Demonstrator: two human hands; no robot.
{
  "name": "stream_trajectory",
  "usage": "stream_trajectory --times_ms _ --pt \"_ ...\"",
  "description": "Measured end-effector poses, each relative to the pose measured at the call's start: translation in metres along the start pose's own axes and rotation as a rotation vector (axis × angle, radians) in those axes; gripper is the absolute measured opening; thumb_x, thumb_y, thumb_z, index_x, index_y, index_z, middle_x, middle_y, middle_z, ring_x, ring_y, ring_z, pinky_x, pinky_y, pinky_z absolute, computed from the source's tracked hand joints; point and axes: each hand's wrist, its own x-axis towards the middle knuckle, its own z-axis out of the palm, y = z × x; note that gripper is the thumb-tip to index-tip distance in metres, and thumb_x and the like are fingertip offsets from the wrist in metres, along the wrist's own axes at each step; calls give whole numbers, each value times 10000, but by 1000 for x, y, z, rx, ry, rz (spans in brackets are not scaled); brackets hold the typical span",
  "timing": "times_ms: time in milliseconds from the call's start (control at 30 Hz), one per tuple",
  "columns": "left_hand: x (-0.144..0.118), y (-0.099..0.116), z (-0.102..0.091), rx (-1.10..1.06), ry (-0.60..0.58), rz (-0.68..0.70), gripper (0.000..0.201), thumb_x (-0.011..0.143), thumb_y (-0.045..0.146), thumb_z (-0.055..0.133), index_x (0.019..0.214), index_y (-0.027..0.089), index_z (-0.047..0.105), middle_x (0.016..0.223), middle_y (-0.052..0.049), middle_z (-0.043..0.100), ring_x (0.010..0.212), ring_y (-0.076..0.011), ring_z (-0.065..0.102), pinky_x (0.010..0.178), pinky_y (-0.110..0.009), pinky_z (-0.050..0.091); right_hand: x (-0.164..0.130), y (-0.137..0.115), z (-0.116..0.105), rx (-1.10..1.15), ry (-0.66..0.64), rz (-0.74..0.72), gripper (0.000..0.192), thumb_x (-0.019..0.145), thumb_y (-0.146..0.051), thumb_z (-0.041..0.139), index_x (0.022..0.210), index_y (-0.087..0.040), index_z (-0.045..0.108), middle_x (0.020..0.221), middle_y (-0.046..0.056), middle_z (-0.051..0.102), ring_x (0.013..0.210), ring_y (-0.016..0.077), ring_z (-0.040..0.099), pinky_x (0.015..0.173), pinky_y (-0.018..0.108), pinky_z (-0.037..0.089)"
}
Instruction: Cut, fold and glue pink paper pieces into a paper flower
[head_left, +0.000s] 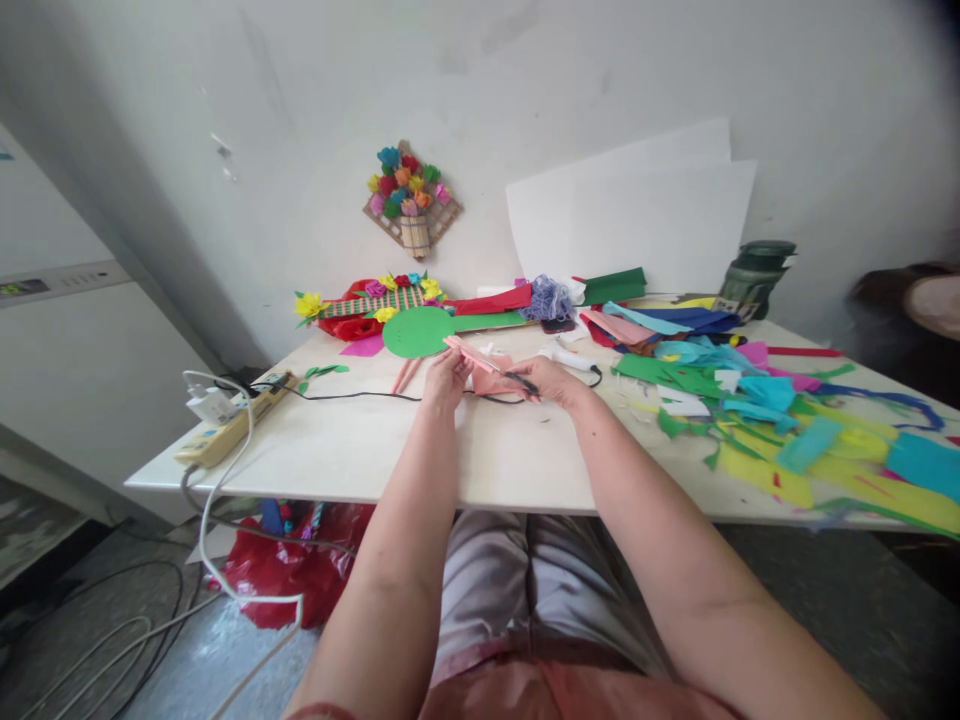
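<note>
My left hand (448,378) pinches a folded strip of pink paper (469,350) above the table. In my right hand (551,382) is a pair of scissors (522,381) with dark handles, its blades pointing left toward the strip. Whether the blades touch the paper I cannot tell. Below and between the hands lies a larger piece of pink paper (493,380). Just beyond my left hand rests a green paper disc (417,332) with a long green strip. Narrow pink strips (406,375) lie left of that hand.
A white glue gun (568,357) lies beyond my right hand. Coloured paper scraps (757,400) cover the table's right side, with a dark bottle (755,280) behind. A power strip (236,420) sits at the left edge, and a black cable (352,397) crosses the table.
</note>
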Motion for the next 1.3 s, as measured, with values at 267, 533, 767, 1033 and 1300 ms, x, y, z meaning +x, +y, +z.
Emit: stream_trajectory --times_ms 267,533,767,1033,1300 --pt "-3 -1 4 -9 1 -7 150 796 31 569 667 98 606 578 3 597 510 -45 573 593 -140 491 0 1 0 13 -4 5 413 648 -497 699 786 -108 690 438 -53 501 354 45 363 365 198 268" --pt "-3 -3 5 -5 1 -16 119 773 43 598 674 110 606 570 13 598 509 -46 576 608 -149 505 1 1 -1 9 -9 6 418 653 -508 694 797 -116 682 434 -59 497 350 48 374 365 197 270" --pt "-5 -3 8 -10 15 -17 156 797 22 548 675 109 593 565 9 601 515 -46 582 613 -143 501 0 0 -1 -5 -3 18 435 652 -515 694 829 -119 694 433 -62 490 352 52 370 371 201 261" --pt "-1 -4 4 -21 0 -18 97 764 31 593 719 116 595 592 19 611 534 -47 594 629 -149 512 2 2 0 -2 16 11 435 647 -497 703 850 -113 703 437 -65 489 350 47 358 364 201 253" --pt "-1 -4 3 -9 1 -16 135 794 28 559 694 113 586 565 18 585 514 -43 577 600 -137 511 -1 -2 0 4 22 15 398 657 -460 703 840 -106 703 427 -67 484 347 46 355 369 204 232"
